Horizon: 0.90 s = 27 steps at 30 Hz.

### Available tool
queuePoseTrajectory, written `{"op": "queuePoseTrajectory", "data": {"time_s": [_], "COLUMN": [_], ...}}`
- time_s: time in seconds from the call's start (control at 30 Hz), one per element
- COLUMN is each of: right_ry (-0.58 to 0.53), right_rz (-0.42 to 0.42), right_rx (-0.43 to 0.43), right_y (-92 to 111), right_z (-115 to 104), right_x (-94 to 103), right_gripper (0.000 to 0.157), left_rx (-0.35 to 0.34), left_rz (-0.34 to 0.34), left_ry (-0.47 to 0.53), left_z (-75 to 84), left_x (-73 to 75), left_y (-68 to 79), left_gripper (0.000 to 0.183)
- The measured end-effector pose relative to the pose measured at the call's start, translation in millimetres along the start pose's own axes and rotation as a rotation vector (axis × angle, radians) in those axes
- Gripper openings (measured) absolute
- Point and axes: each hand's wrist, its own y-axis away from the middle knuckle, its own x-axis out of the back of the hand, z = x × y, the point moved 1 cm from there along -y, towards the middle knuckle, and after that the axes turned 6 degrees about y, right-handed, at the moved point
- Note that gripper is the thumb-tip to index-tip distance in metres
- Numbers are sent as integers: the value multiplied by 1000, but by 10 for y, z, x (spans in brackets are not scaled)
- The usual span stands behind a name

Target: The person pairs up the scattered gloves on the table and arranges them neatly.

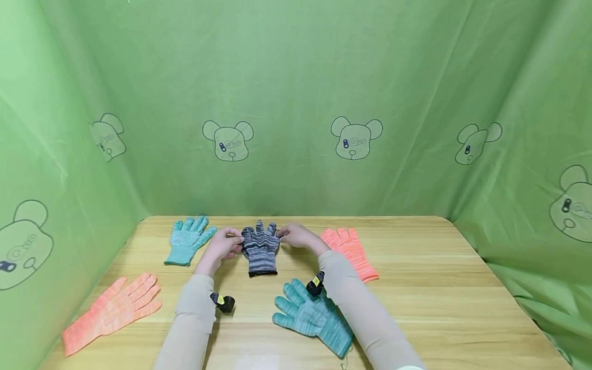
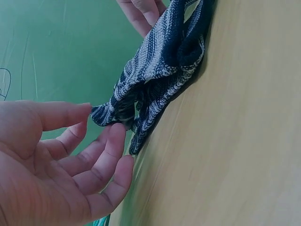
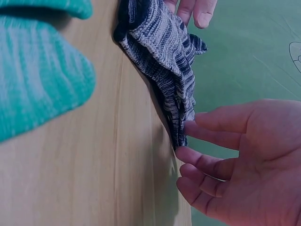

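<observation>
A black-and-grey striped knit glove (image 1: pixel 262 249) lies in the middle of the table, fingers pointing to the back and cuff towards me. My left hand (image 1: pixel 226 243) pinches a fingertip of it at its left side; the left wrist view shows thumb and index finger of the left hand (image 2: pixel 70 160) at that tip of the glove (image 2: pixel 150 70). On the opposite side, my right hand (image 1: pixel 298 236) has its thumb and index finger at the glove's edge. In the right wrist view this right hand (image 3: pixel 249 155) pinches the edge of the crumpled-looking glove (image 3: pixel 162 52).
A teal glove (image 1: pixel 185 240) lies at the back left, an orange glove (image 1: pixel 115 306) at the front left. Another teal glove (image 1: pixel 314 316) lies partly under my right forearm, with a loose thread by its cuff. Behind that arm is a second orange glove (image 1: pixel 351 252). Green curtains (image 1: pixel 296 180) enclose the wooden table.
</observation>
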Motion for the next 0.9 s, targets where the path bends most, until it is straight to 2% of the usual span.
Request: {"op": "queuePoseTrajectory", "data": {"time_s": [0.43, 0.73, 0.9], "right_ry": [86, -79, -68], "right_rz": [10, 56, 34], "right_rx": [5, -30, -32], "right_y": [-5, 4, -4], "right_z": [-24, -5, 14], "right_x": [-14, -10, -2], "right_gripper": [34, 35, 36], "left_rx": [30, 35, 25], "left_rz": [-32, -74, -86], "left_ry": [-43, -103, -134], "left_z": [-22, -51, -62], "left_x": [-13, 0, -2], "left_y": [-3, -11, -12], "left_gripper": [30, 31, 33]}}
